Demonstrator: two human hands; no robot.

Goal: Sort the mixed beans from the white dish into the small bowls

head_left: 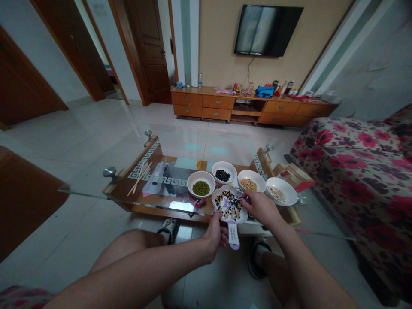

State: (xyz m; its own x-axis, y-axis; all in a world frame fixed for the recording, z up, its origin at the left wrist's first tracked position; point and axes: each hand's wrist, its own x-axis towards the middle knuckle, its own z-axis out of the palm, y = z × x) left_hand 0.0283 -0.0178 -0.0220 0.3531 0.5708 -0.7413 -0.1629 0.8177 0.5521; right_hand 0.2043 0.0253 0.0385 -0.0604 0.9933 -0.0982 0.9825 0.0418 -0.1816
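A white and purple dish with a handle (234, 235) holds scattered black and yellow beans. My left hand (215, 234) is closed on its near left edge, thumb on the rim and fingers curled below. Over the dish's right edge, my right hand (257, 206) has thumb and fingers pinched together; a thin dark thing seems to stick out of them, too small to name. Behind the dish stand a bowl of green beans (201, 188), a bowl of black beans (222, 174), a bowl of yellow beans (249, 184) and a bowl of pale flat pieces (277, 194).
The glass table (180, 206) has wooden sides. Wooden chopsticks (139, 180) and a clear plastic wrapper (156, 178) lie at its left. A brown paper bag (294, 175) stands beyond the right bowl. A flowered sofa (363, 159) is at right, a low cabinet (219, 103) at the back.
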